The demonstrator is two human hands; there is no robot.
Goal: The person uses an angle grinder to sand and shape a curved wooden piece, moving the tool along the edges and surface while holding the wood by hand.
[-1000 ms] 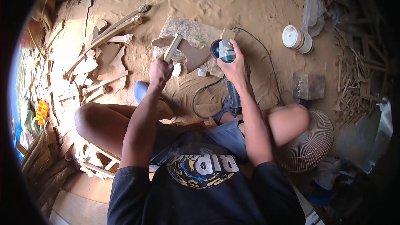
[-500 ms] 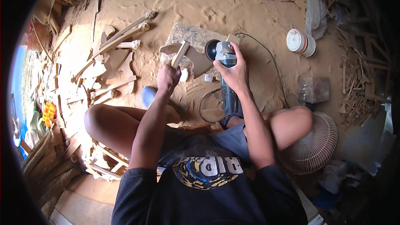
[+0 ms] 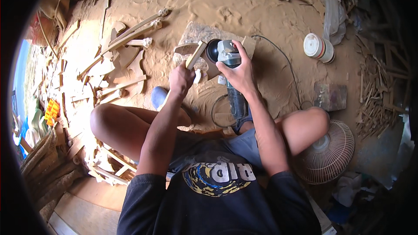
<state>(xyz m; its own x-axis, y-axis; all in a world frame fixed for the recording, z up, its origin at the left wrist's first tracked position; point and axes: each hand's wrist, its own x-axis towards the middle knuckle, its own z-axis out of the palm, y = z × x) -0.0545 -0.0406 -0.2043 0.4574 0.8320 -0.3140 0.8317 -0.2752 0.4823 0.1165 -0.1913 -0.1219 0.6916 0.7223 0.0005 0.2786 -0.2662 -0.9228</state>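
Observation:
My left hand (image 3: 182,79) is closed round the lower part of a wooden axe-shaped piece (image 3: 197,55), with a pale squared handle and flat brown blades spreading to either side. My right hand (image 3: 239,72) grips the head of a green-and-grey angle grinder (image 3: 237,102), thumb on the near side and fingers over the top. The grinder's round black disc (image 3: 212,51) is right beside the upper end of the handle; whether they touch I cannot tell. Beneath both lies a worn, dusty block (image 3: 191,31). The grinder's body points back toward my legs.
Long wooden sticks with carved ends (image 3: 130,37) and flat offcuts lie at left. A black cord (image 3: 285,58) curves across the dusty ground. To the right are a white tub (image 3: 314,45), a square block (image 3: 331,96), a round fan cage (image 3: 333,152) and scrap wood (image 3: 376,91).
The grinder's disc has moved left, close against the wooden piece's handle. My left hand has shifted slightly right with the piece, and the whole view has moved a little.

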